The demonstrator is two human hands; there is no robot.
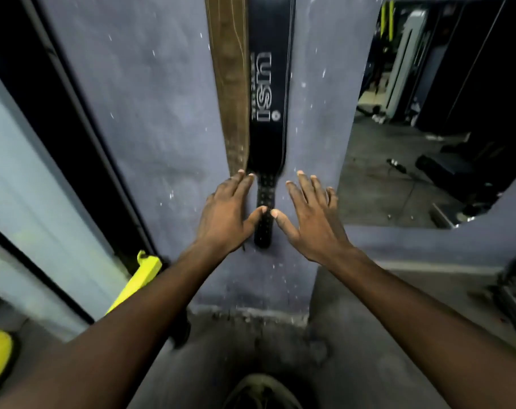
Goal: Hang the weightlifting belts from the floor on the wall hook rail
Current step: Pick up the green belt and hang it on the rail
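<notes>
Black belt (270, 93) beside brown belt (230, 84), both hanging vertically | left hand (227, 214), right hand (309, 219) flat, unclenched, flanking black tail | hook rail probably above frame

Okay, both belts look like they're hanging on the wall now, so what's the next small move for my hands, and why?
Probably draw both hands back. The brown belt and black belt hang flat side by side against the wall; the left hand and right hand are open, gripping nothing. The hooks are out of view.
</notes>
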